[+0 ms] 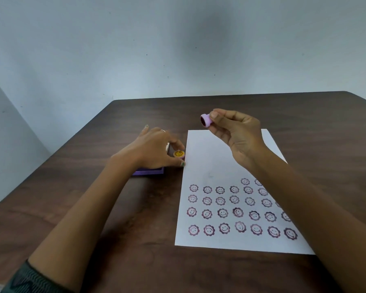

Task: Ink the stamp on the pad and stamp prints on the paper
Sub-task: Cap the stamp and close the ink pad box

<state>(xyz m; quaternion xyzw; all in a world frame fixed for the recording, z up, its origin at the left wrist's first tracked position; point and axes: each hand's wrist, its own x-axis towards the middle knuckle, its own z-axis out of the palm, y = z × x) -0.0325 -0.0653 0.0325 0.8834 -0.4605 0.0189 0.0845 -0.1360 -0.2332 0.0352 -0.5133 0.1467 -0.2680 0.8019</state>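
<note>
Lilac round stamp [205,120], inked face sideways, sat pinched in my right grip [235,132] above printed white paper [211,166]; my left grip [154,150] closed on a yellow-topped cap [179,154].

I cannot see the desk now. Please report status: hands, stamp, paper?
Right hand holds stamp raised above paper. Left hand on yellow cap by pad. Paper's far part unstamped, nothing blocking.

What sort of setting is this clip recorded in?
Probably a plain indoor room with a work desk: a dark wood-grain table against a bare pale wall, holding only stamped paper and a purple ink pad.
</note>
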